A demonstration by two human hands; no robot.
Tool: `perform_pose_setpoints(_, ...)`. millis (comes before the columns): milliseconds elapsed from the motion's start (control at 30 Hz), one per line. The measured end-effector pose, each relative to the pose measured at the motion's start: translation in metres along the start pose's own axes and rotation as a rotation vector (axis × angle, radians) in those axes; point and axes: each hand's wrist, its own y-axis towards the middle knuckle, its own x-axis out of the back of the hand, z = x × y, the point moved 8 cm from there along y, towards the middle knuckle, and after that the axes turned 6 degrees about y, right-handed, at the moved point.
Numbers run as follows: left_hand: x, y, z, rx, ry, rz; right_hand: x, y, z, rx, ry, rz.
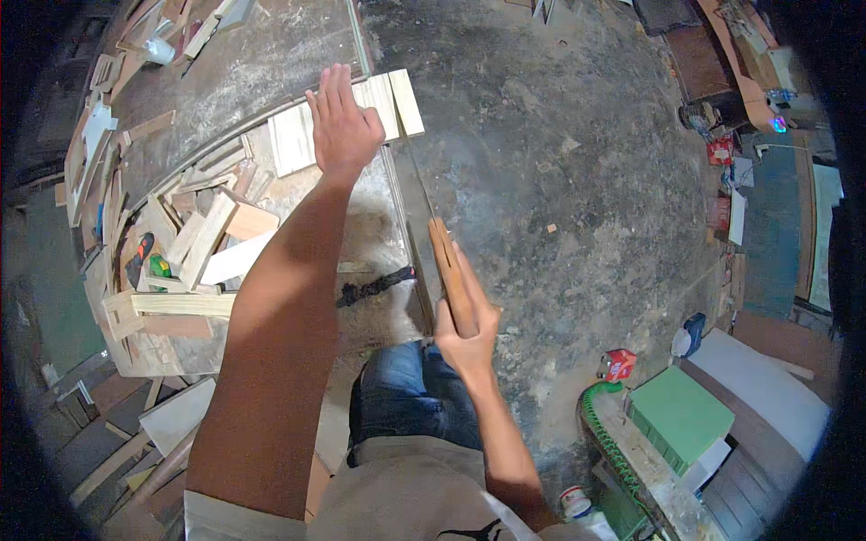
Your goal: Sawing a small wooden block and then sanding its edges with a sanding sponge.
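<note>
A pale wooden board [290, 140] lies across the edge of the worktable, its right end sticking out past that edge. My left hand [345, 126] rests flat on the board, fingers stretched out, thumb toward the right. In my right hand [469, 329] is a handsaw, gripped by its brown wooden handle [448, 270]. The thin saw blade [418, 171] runs up and away from the handle to the board's near edge. A dark cut line crosses the board there, setting off a narrow end piece [407, 104]. The far part of the blade is hard to make out.
Wood offcuts [207, 239] are heaped on the worktable [262, 54], left of my arm, beside a green tape measure [160, 265]. A black-wrapped bar [374, 287] juts near the table edge. At the lower right stand a green box [681, 415] and a coiled green hose [600, 437].
</note>
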Motion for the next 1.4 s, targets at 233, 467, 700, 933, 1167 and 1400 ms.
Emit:
perform_pose_setpoints(233,-0.017,0.012,-0.035,-0.022,-0.046,-0.014,-0.027,0.099,-0.048,-0.038,0.019,-0.072)
perform_pose_setpoints(467,-0.005,0.011,-0.012,-0.01,-0.002,-0.019,-0.011,0.042,-0.016,0.049,0.017,0.001)
perform_pose_setpoints(700,0.004,0.002,0.012,0.013,0.013,-0.02,-0.005,0.002,0.011,0.217,-0.13,0.055)
perform_pose_setpoints(933,-0.01,0.002,-0.018,-0.029,-0.03,-0.036,-0.018,0.045,-0.036,-0.136,0.112,0.037)
perform_pose_setpoints(1167,-0.005,0.006,-0.011,-0.029,-0.015,-0.058,0.011,-0.025,-0.017,-0.041,0.014,0.072)
perform_pose_setpoints(1400,-0.007,0.002,-0.01,-0.038,0.064,-0.049,0.021,-0.012,-0.005,-0.121,0.031,0.109)
